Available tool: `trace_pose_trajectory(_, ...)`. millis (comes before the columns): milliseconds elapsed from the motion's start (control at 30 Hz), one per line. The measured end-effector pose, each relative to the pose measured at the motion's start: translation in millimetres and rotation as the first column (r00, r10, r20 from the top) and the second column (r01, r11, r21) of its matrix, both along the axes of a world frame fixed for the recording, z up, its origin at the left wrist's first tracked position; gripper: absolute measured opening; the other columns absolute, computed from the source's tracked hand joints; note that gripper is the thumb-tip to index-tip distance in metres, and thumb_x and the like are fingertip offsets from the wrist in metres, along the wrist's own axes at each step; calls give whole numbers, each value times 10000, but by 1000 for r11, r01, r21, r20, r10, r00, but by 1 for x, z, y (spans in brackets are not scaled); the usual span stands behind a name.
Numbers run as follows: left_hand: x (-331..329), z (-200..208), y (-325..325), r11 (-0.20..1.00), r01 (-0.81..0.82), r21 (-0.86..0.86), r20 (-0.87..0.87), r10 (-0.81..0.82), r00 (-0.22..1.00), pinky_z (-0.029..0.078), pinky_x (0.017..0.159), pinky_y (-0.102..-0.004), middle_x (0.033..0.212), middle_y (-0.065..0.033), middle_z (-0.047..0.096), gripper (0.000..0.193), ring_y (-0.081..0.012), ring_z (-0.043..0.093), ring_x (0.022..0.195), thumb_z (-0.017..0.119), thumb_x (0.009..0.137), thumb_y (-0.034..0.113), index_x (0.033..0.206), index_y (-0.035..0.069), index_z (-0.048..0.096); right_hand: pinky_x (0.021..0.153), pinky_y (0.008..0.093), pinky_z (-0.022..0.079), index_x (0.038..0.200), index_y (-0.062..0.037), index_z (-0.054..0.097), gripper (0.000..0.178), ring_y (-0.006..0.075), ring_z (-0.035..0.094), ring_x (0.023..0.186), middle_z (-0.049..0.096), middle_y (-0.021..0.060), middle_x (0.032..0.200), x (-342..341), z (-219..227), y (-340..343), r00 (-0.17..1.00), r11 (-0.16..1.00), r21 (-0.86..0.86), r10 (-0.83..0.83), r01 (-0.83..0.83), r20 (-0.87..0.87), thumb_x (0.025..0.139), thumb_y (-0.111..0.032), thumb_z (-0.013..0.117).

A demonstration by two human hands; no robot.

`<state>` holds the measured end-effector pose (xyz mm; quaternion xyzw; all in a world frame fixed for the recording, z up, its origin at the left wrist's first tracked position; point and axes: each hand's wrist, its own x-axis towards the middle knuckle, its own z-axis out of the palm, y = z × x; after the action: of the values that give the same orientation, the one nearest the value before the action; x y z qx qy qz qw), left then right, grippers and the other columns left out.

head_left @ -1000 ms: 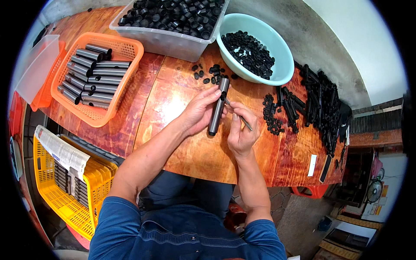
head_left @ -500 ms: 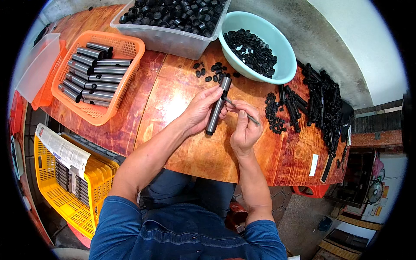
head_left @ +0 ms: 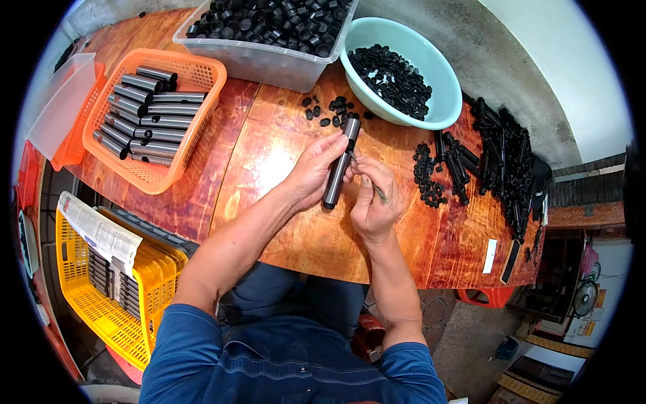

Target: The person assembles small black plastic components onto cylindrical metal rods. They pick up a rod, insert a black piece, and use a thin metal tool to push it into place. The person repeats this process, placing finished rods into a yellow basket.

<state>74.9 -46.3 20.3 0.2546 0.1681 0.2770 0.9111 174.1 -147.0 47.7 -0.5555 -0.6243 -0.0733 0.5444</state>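
Note:
My left hand (head_left: 317,170) is wrapped round a dark grey metal tube (head_left: 334,180) with a black end, held at a slant over the table. A slot or opening shows on the tube's side near its upper part. My right hand (head_left: 375,198) pinches a thin rod-like tool (head_left: 381,194), its tip against the tube's side by the left fingers. Just beyond the tube's top end, several small black oval pieces (head_left: 326,122) lie loose on the wood. What the tool's tip touches is partly hidden by fingers.
An orange basket (head_left: 214,74) of similar tubes stands left. At the back are a clear bin (head_left: 269,67) of black caps and a pale blue basin (head_left: 441,101) of small black pieces. Black parts (head_left: 501,161) heap at right. A yellow crate (head_left: 101,323) stands lower left.
My right hand has shifted slightly left and turned, bringing the rod-like tool closer in against the tube. The left hand still holds the tube in nearly the same place.

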Motion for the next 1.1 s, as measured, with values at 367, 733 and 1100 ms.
trace_pose_trajectory(367,-3,-1,2,989,120,-87,167,-105,980,508,623,-278,909,-52,621,442,-132,613,727,481,1085,319,1416,26,496,812,362,581,1112,35,607,168,301,716,935,692,211,1103,5,-5,-3,997,999,47,20,-17,-78,955,54,552)
trace_pose_trajectory(733,-1,4,1,994,102,-49,73,-98,992,501,585,-239,926,-74,619,441,-122,587,687,479,1086,302,1420,14,486,801,350,578,1086,31,620,149,293,721,938,696,202,1093,12,-8,-3,983,999,15,49,-47,-178,969,35,527)
trace_pose_trajectory(1100,-3,-6,0,987,157,13,-3,-157,988,483,522,-232,894,-45,643,451,-98,591,648,496,1080,334,1414,31,494,783,314,594,1056,48,606,161,223,740,852,714,171,996,10,1,-4,878,996,-71,16,-57,-479,1039,-21,462)
